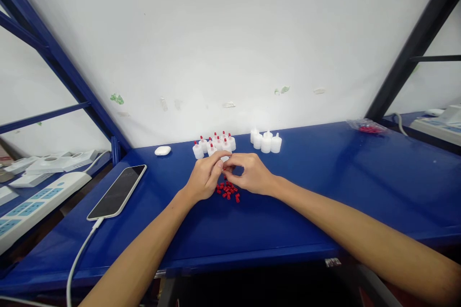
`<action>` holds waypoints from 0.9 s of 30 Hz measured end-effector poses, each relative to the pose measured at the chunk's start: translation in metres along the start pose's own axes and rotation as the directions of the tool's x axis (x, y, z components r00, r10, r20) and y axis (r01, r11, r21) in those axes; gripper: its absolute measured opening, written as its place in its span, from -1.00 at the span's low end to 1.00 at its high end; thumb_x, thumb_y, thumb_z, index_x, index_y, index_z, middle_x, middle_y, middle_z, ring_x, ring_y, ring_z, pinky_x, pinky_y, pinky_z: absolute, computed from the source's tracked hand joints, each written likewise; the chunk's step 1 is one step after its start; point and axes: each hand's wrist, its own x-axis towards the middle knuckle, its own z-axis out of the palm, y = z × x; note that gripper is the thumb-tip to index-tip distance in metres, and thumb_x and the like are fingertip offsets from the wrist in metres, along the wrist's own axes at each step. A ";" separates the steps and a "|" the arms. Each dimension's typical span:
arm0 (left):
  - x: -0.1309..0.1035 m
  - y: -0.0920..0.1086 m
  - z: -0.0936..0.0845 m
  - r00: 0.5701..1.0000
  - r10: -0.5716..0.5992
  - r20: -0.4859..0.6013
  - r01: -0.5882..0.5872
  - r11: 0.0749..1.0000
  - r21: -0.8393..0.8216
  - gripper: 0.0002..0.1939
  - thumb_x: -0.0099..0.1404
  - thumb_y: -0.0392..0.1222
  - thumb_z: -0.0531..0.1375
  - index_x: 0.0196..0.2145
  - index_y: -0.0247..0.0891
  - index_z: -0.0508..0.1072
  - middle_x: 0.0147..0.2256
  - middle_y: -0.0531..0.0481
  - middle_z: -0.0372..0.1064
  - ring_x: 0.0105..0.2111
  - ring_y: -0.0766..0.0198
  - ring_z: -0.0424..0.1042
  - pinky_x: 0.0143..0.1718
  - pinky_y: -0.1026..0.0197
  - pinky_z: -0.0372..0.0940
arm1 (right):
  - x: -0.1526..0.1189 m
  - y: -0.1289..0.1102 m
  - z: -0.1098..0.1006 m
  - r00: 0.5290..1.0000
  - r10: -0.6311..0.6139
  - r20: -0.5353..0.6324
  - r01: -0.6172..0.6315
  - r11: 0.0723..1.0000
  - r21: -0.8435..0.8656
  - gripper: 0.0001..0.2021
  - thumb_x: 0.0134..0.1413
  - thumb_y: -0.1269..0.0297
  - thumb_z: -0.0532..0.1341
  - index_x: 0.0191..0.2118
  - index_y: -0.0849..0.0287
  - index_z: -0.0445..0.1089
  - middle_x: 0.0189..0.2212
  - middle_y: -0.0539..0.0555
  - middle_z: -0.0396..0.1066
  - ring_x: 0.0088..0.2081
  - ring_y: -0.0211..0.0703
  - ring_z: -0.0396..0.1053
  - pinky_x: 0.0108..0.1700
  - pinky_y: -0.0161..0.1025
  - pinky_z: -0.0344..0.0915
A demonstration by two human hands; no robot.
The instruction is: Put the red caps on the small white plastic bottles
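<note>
My left hand (206,177) and my right hand (252,172) meet over the blue table (324,187), fingertips pinched together around a small white cap (225,159) that is mostly hidden. Just below the hands lies a pile of several small red plugs (227,191). Behind them stands a cluster of several white caps with red tips (214,144). To the right of that cluster stands a group of plain white caps (266,142) without red tips.
A phone (118,191) lies at the left, plugged into a white cable (81,252). A white earbud case (163,150) sits near the wall. A bag of red parts (367,127) lies at the far right. White power strips (32,196) fill the left shelf.
</note>
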 end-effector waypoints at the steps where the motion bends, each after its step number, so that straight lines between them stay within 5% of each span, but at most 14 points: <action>1: 0.000 0.000 0.000 1.000 0.002 0.004 -0.002 1.000 0.011 -0.61 0.49 -0.15 -0.10 0.12 -0.26 0.37 -0.36 0.01 0.47 -0.42 0.31 0.44 -0.28 0.27 0.28 | 0.000 -0.001 0.000 1.000 -0.001 -0.010 0.001 1.000 0.007 -0.91 0.08 0.48 0.19 -0.35 0.19 0.43 -0.45 0.02 0.48 -0.43 -0.25 0.39 -0.31 -0.30 0.32; 9: -0.001 -0.002 -0.002 0.999 -0.014 0.038 0.013 1.000 0.021 -0.63 0.47 -0.17 -0.06 0.13 -0.25 0.33 -0.34 0.01 0.48 -0.40 0.29 0.44 -0.28 0.25 0.27 | -0.001 -0.004 0.002 1.000 -0.009 -0.028 0.009 1.000 0.007 -0.90 0.09 0.46 0.18 -0.40 0.17 0.41 -0.49 0.02 0.45 -0.44 -0.24 0.38 -0.33 -0.28 0.35; 13: 0.001 0.001 -0.004 0.998 -0.020 0.061 0.022 0.999 -0.040 -0.65 0.39 -0.13 0.07 0.09 -0.25 0.34 -0.32 0.01 0.46 -0.35 0.27 0.44 -0.24 0.23 0.28 | -0.003 -0.005 0.008 0.994 0.103 -0.040 -0.095 0.980 0.177 -0.80 0.04 0.49 0.19 -0.18 0.15 0.40 -0.35 0.01 0.51 -0.35 -0.23 0.48 -0.23 -0.26 0.45; 16: 0.001 -0.001 -0.001 0.991 -0.130 -0.036 0.127 0.988 -0.090 -0.73 0.33 -0.16 0.14 -0.03 -0.26 0.39 -0.42 0.07 0.40 -0.43 0.32 0.39 -0.32 0.27 0.27 | -0.003 -0.005 0.009 0.979 0.202 -0.029 -0.185 0.938 0.292 -0.70 0.03 0.49 0.19 -0.08 0.12 0.32 -0.27 0.01 0.51 -0.27 -0.22 0.53 -0.15 -0.25 0.48; 22: 0.006 -0.005 0.003 0.863 -0.454 -0.221 0.307 0.820 -0.483 -0.65 0.16 -0.27 0.15 -0.06 -0.19 0.32 -0.55 0.24 0.23 -0.75 0.50 0.10 -0.71 0.39 0.04 | -0.003 -0.006 0.004 0.986 0.167 0.020 -0.168 0.980 0.111 -0.80 0.10 0.50 0.13 -0.16 0.18 0.40 -0.22 0.08 0.53 -0.47 -0.29 0.48 -0.35 -0.30 0.45; 27: 0.013 0.004 0.002 0.806 -0.531 -0.262 0.304 0.751 -0.586 -0.57 0.07 -0.28 0.13 -0.06 -0.18 0.22 -0.53 0.24 0.32 -0.78 0.54 0.08 -0.76 0.43 0.01 | -0.001 -0.014 0.000 0.971 0.014 0.238 -0.002 0.999 -0.049 -0.57 0.18 0.55 0.03 0.09 0.10 0.41 0.17 0.12 0.37 0.08 -0.12 0.43 0.06 -0.14 0.40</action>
